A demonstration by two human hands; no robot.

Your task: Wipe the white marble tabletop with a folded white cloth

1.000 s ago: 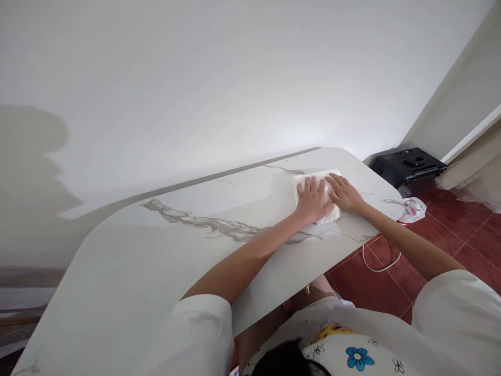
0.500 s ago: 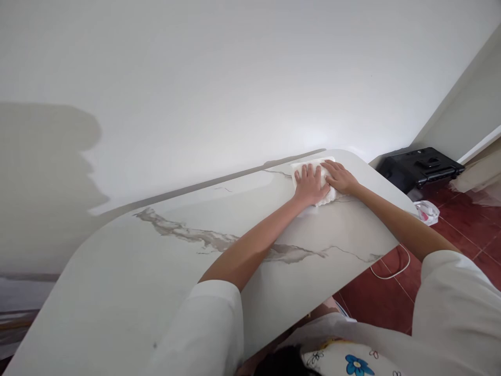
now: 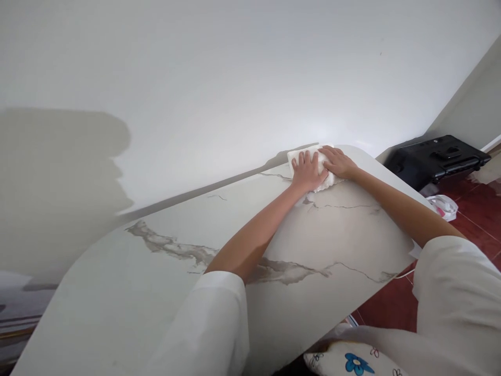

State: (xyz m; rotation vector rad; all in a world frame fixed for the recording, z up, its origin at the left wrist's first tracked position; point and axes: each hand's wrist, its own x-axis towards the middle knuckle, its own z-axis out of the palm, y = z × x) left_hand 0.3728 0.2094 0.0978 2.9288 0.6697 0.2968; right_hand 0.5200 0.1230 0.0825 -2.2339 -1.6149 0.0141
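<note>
A white cloth (image 3: 327, 183) lies flat near the far right end of a white marble-patterned table (image 3: 164, 308), close to the wall side. My left hand (image 3: 307, 172) rests palm down on it, fingers spread. Just to the right, my right hand (image 3: 338, 163) presses on the cloth's right part with its fingers stretched toward the left hand. The two hands almost touch. Parts of the cloth beneath both palms are hidden.
A pale wall (image 3: 235, 94) runs along the table's far edge. Beyond the right end stands a black case (image 3: 442, 156) on the red tiled floor (image 3: 391, 308). A clear plastic bag (image 3: 444, 207) lies beside it, and a white cable (image 3: 405, 274) shows below the table edge.
Both hands and the cloth have slid a little farther away over the table, toward the wall. More grey veining shows in front of the cloth. The view has also shifted slightly.
</note>
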